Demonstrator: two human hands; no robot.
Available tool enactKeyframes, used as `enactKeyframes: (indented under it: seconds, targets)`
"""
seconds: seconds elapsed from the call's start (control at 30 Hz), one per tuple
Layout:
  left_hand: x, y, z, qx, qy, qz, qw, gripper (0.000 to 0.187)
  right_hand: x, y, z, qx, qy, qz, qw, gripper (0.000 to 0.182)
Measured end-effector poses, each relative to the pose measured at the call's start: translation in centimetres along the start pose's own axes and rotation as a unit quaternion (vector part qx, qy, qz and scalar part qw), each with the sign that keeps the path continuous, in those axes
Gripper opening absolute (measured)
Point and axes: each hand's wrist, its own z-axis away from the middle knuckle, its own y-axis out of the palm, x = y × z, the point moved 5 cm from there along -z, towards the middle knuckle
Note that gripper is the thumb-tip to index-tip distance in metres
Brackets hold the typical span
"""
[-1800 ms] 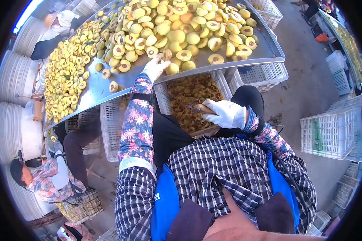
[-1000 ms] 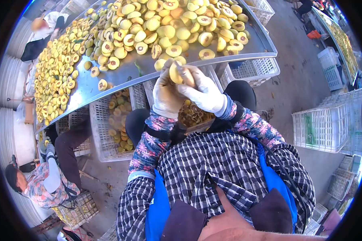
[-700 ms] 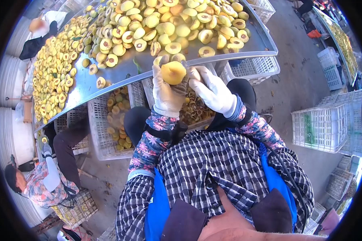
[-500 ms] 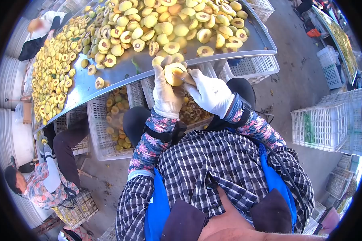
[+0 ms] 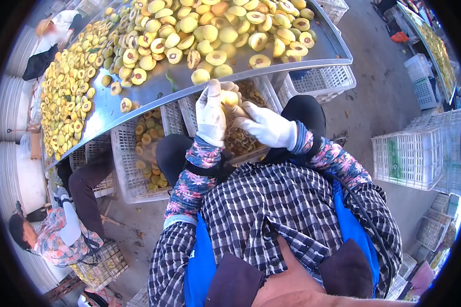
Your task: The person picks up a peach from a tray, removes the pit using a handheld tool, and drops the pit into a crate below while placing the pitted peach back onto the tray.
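Note:
My left hand (image 5: 211, 113), in a white work glove, is closed around a yellow peach half (image 5: 229, 97) just beyond the near edge of the metal table. My right hand (image 5: 271, 127), also gloved, grips a small pitting tool (image 5: 236, 109) whose tip is against the peach; the blade is mostly hidden. Beneath both hands stands a crate holding pits and scraps (image 5: 241, 140). On the sloping metal table (image 5: 153, 95) lies a heap of halved peaches (image 5: 210, 33), many with brown pits showing.
Left of my knees is a white crate (image 5: 122, 174) with peach halves in it. Another white crate (image 5: 322, 84) stands under the table's right corner. Stacked crates (image 5: 407, 158) are on the right. A co-worker (image 5: 56, 233) sits at the left, and another person (image 5: 56, 30) is beyond the table.
Both hands have moved slightly down toward me, off the table edge. The peach has turned in my left hand, and its cut face shows less. A peach half now rests at the table edge.

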Motion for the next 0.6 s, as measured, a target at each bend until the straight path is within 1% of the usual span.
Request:
enactKeyframes:
  seconds: [0.03, 0.07, 0.1, 0.17, 0.2, 0.23, 0.27, 0.3, 0.33, 0.37, 0.4, 0.43, 0.47, 0.5, 0.53, 0.57, 0.6]
  targets:
    - [-0.2, 0.2, -0.2, 0.046, -0.001, -0.042, 0.998, 0.042, 0.9, -0.4, -0.3, 0.044, 0.002, -0.095, 0.994, 0.038]
    - [-0.2, 0.3, -0.2, 0.067, -0.032, -0.053, 0.996, 0.041, 0.8, -0.4, 0.8, 0.154, 0.203, -0.309, 0.916, 0.038]
    - [-0.3, 0.5, -0.1, 0.067, -0.034, -0.054, 0.996, 0.041, 1.6, -0.7, 1.2, 0.164, 0.278, -0.371, 0.871, 0.035]
    - [-0.3, 0.8, 0.0, 0.073, -0.057, -0.080, 0.992, 0.047, 2.0, -0.7, 1.6, 0.171, 0.313, -0.455, 0.816, 0.035]
    - [-0.2, 0.9, 0.0, 0.037, -0.076, -0.049, 0.995, 0.046, 1.8, -0.5, 1.6, 0.170, 0.313, -0.455, 0.816, 0.035]
    - [0.0, 1.1, -0.2, 0.038, -0.075, -0.048, 0.995, 0.046, 1.6, 0.2, 1.7, 0.181, 0.322, -0.491, 0.789, 0.036]
    - [0.4, 0.9, -0.5, 0.013, -0.076, 0.020, 0.997, 0.046, 1.7, 0.8, 1.9, 0.193, 0.330, -0.526, 0.759, 0.037]
    - [0.6, 0.7, -0.7, -0.014, -0.077, 0.088, 0.993, 0.047, 2.0, 0.9, 2.0, 0.178, 0.317, -0.512, 0.778, 0.037]
    - [0.7, 0.6, -0.9, -0.030, -0.081, 0.112, 0.990, 0.046, 1.6, 0.7, 2.0, 0.186, 0.296, -0.500, 0.793, 0.038]
    - [0.6, 0.2, -1.1, -0.030, -0.077, 0.112, 0.990, 0.046, 0.7, 0.4, 2.1, 0.194, 0.273, -0.486, 0.807, 0.038]
    - [0.5, -0.5, -1.4, -0.034, -0.063, 0.108, 0.992, 0.045, -0.4, 0.5, 2.3, 0.199, 0.271, -0.484, 0.808, 0.038]
    - [0.4, -1.4, -1.6, -0.038, -0.051, 0.103, 0.993, 0.045, -1.6, -0.1, 2.1, 0.168, 0.179, -0.228, 0.942, 0.038]
    - [0.0, -2.8, -2.0, -0.038, -0.019, 0.071, 0.997, 0.044, -1.7, -1.0, 2.1, 0.119, 0.069, 0.047, 0.989, 0.038]
    - [-2.6, -3.2, -1.2, -0.049, 0.054, -0.053, 0.996, 0.041, -0.9, -1.9, 2.8, 0.113, 0.079, 0.155, 0.978, 0.037]
    - [-5.0, -5.6, -1.1, -0.003, 0.175, -0.201, 0.964, 0.037, -1.3, -2.2, 3.4, 0.135, 0.112, 0.216, 0.961, 0.036]
    - [-8.2, -6.8, -0.3, -0.088, 0.205, -0.334, 0.916, 0.033, -1.8, -2.5, 3.9, 0.153, 0.145, 0.276, 0.938, 0.035]
    - [-9.8, -9.7, -0.3, -0.171, 0.170, -0.328, 0.913, 0.030, -1.6, -2.8, 4.5, 0.161, 0.147, 0.272, 0.937, 0.035]
